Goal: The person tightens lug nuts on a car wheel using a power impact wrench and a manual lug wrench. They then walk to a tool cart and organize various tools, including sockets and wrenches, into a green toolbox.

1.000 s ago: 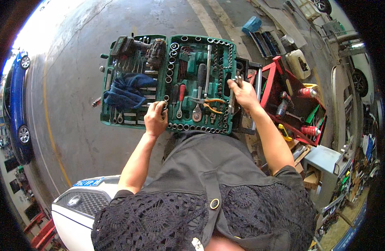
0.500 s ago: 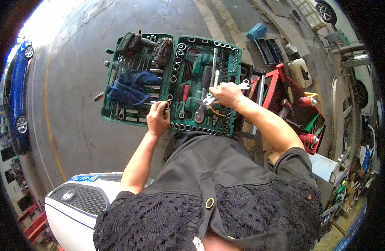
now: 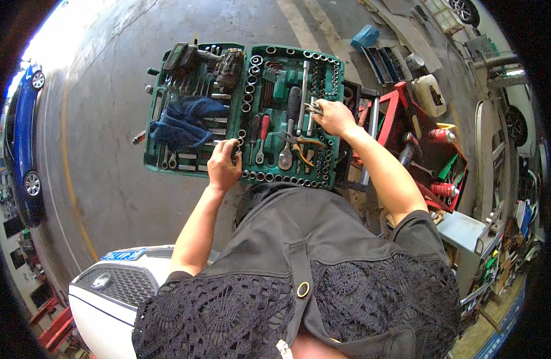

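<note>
An open green tool case lies in front of me, lined with sockets and hand tools. My right hand is closed on a shiny wrench, seen nearly end-on above the case's right half. Below it lie pliers with orange handles and a ratchet. My left hand is at the case's middle seam, fingers curled beside a column of sockets; what they grip is hidden. Left of it, a blue cloth covers some tools. A red-handled tool rests between the hands.
Cordless power tools lie on the case's upper left. At right stand a red tool cart with spray cans and a white jug. A white car is at lower left, a blue car farther left.
My right hand has moved up and slightly left, lifting away from the pliers, and the wrench has turned from sideways to nearly end-on. My left hand stays almost in place.
</note>
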A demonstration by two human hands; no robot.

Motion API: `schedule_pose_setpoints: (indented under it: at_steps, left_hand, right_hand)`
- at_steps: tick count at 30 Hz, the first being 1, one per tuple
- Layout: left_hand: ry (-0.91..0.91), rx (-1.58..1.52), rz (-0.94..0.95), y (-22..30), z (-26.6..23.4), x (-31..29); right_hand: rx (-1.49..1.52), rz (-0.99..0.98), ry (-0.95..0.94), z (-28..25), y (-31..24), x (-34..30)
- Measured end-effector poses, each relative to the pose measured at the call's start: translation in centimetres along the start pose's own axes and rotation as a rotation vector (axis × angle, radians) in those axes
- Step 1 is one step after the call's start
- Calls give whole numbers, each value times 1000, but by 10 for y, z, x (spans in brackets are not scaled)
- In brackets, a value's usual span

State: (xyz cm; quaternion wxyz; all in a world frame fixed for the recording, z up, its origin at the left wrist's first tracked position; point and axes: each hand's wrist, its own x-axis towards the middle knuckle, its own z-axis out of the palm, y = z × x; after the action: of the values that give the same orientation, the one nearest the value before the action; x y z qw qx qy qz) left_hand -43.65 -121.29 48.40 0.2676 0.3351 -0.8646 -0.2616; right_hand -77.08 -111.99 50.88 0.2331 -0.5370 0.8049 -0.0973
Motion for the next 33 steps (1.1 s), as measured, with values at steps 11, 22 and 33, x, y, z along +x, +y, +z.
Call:
schedule_pose_setpoints:
  at_steps: [11,22,33]
  left_hand:
    - [148,-190,-188,-7,-2,-4]
    - [55,-243,-241,-15,15,-7]
    - [-33,62,-107,10,1,5]
  right_hand:
    - [-166,101,-242,6,2,13]
    - [-86,125,-185,13,2,5]
    - [-51,45,-36,12,2,-7]
